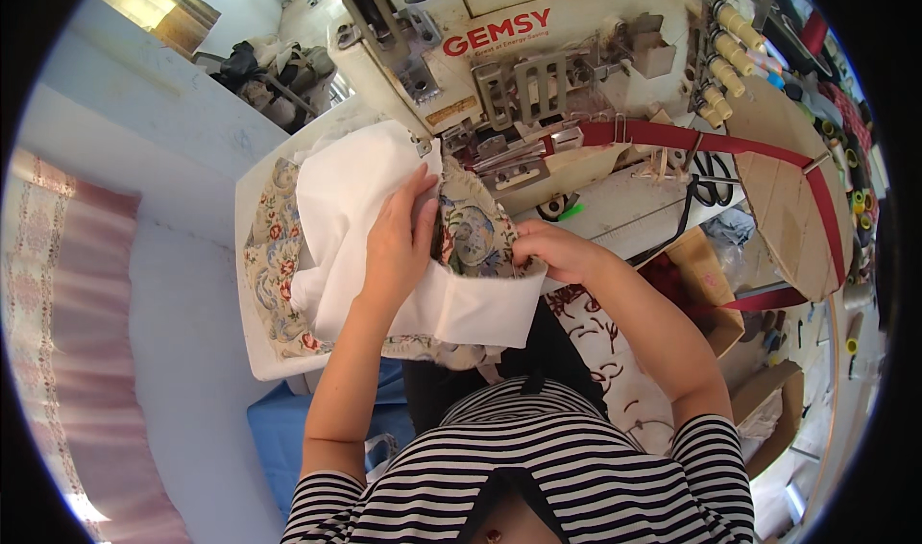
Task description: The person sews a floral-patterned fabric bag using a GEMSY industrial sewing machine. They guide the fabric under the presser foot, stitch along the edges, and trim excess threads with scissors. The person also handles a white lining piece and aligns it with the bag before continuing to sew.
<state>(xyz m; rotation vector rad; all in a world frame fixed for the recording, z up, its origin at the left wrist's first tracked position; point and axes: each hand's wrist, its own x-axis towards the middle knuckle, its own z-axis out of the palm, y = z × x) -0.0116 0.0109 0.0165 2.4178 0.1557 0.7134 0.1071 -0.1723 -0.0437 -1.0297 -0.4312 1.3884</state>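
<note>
A floral tapestry-like fabric point(473, 229) and a white cloth point(338, 187) lie together on the bed of a white sewing machine point(576, 11). My left hand point(396, 246) rests flat on the white cloth, its fingers stretched out toward the needle area. At the right edge of the floral fabric, my right hand point(552, 251) has its fingers closed on the border, close to where a white strip point(492, 306) folds over. The fingertips of that hand are partly hidden. More of the floral fabric shows at the left and along the near edge.
A dark red strap point(663, 139) runs from the machine across to a cardboard piece point(789, 193) at the right. Black-handled scissors point(713, 181) lie on the table beside it. Open cardboard boxes point(699, 270) stand at the lower right. A pale wall point(197, 285) is close on the left.
</note>
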